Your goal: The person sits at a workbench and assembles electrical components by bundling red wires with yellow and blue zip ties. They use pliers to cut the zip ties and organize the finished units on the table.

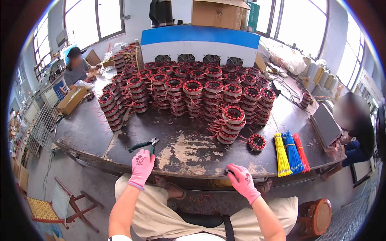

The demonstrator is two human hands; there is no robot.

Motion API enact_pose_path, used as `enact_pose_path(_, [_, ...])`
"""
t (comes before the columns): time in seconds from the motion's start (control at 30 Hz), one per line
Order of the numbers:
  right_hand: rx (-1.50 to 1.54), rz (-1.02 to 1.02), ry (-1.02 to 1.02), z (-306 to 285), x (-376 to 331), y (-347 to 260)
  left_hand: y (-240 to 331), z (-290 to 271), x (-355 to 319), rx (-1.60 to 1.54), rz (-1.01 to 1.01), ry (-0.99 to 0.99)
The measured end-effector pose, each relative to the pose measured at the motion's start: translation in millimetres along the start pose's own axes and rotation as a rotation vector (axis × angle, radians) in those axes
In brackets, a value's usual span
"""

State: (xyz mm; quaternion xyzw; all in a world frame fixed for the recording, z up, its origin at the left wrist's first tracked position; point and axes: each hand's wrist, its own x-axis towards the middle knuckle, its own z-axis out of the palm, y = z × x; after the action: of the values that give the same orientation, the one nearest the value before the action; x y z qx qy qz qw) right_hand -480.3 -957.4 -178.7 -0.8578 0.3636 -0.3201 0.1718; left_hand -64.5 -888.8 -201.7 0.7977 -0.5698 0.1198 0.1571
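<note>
My left hand [142, 167], in a pink glove, rests at the table's front edge with its fingers curled down. Just beyond its fingertips lie green-handled cutting pliers [145, 145], one handle end reaching close to the thumb; whether I touch it is unclear. My right hand [242, 181], also pink-gloved, is at the edge further right, fingers bent and closed round something small and dark that I cannot make out. Ahead of it stands a short stack of wound stator rings [233, 116] with red windings. A single stator ring [257, 142] lies to its right.
Many stacked stators [174, 84] fill the table's far half. Bundles of yellow [282, 156], blue [293, 152] and red ties [301, 153] lie at right. A grey panel [325, 124] stands by a person at right; another person sits far left near a cardboard tray [72, 100].
</note>
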Motion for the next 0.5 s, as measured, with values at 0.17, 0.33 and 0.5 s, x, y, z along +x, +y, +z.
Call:
enact_pose_path(0.17, [0.127,-0.254,-0.076,35,32,-32,-11,0,7,-0.087,-0.005,0.05])
enact_pose_path(0.33, [0.122,-0.567,-0.419,151,100,-77,3,-20,24,-0.181,-0.05,0.147])
enact_pose_path(0.5, [0.138,-0.604,-0.288,237,172,-113,-27,-46,14,-0.223,-0.133,0.242])
